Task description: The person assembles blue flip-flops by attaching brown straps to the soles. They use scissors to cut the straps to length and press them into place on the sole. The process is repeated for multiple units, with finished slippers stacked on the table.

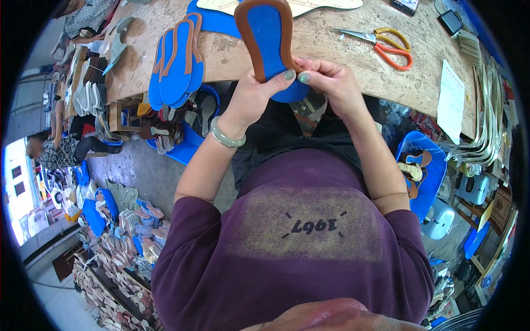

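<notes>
Over the table's near edge I hold a blue insole (268,36) with a brown strip (250,41) running around its rim. My left hand (252,102) is closed on its lower left side, thumb lying on the blue face; a pale green bangle is on that wrist. My right hand (334,85) pinches the strip at the insole's lower right edge, thumb and forefinger together. Several similar blue insoles (168,88) with brown strips lie overlapping at the table's left. Scissors (381,44) with one yellow and one orange handle lie open to the right.
A wooden table (331,16) bears a pale cut-out template (326,4), a phone (406,5) and a paper sheet (451,102). Blue bins (428,190) with shoe parts stand below. Shoe piles fill the left floor; another person (61,149) is at far left.
</notes>
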`<state>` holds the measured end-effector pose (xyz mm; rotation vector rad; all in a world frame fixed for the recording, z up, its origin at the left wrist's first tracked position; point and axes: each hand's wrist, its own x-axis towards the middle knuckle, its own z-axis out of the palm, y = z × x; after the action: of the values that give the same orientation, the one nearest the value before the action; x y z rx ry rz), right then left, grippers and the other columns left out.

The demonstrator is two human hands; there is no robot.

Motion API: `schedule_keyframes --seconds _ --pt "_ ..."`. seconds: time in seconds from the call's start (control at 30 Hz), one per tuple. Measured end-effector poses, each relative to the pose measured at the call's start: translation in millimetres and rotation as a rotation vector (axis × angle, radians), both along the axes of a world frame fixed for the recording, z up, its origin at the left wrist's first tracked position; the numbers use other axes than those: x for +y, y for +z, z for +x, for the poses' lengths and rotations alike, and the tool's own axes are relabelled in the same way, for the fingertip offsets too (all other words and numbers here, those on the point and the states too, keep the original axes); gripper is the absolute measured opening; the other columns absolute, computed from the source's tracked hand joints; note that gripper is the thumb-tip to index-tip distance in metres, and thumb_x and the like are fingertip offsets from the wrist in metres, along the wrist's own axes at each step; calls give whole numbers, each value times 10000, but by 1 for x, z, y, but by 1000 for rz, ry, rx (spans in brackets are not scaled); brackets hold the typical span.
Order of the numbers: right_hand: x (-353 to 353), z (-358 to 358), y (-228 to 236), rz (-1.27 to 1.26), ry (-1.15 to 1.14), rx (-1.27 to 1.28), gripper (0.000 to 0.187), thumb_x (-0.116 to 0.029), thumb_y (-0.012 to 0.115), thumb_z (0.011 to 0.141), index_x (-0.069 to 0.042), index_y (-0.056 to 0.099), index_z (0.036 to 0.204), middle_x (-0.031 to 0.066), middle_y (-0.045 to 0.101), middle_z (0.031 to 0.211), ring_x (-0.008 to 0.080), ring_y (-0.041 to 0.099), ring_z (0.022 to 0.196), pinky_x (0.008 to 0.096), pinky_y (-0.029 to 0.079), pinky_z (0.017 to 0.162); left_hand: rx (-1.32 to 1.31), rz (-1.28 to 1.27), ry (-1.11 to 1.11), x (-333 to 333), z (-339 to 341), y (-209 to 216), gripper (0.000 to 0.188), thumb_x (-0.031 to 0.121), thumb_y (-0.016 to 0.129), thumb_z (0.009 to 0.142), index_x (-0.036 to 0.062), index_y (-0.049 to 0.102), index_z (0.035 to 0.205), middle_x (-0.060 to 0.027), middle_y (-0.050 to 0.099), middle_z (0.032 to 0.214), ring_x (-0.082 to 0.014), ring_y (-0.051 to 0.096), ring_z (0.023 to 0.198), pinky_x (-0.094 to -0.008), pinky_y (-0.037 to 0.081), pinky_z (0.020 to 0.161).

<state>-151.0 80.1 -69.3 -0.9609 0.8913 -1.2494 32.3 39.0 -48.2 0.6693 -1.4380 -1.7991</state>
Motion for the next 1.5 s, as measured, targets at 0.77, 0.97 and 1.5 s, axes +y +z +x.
schedule_keyframes --seconds 0.77,0.97,1.5 --pt "-32 -185 4 -754 -261 1982 580 -40 584 818 -117 409 1365 139 621 1013 283 634 890 366 510 779 34 505 -12 -9 -38 -10 260 145 563 917 -35 554 1104 -183 619 1118 -285 624 1048 -393 532 862" --pt "66 -129 16 -12 -260 617 915 -347 824 673 -141 359 1433 55 556 984 162 575 787 296 492 690 -40 188 153 17 -50 -17 241 131 501 956 -41 566 1112 -143 653 1062 -213 631 994 -344 523 838" --pt "138 -57 6 233 60 726 866 -503 782 675 -53 406 1312 196 580 1120 354 595 1015 386 464 882 -366 -1001 371 43 -64 -55 346 119 748 755 55 577 1049 -79 505 947 -207 506 918 -299 441 772"
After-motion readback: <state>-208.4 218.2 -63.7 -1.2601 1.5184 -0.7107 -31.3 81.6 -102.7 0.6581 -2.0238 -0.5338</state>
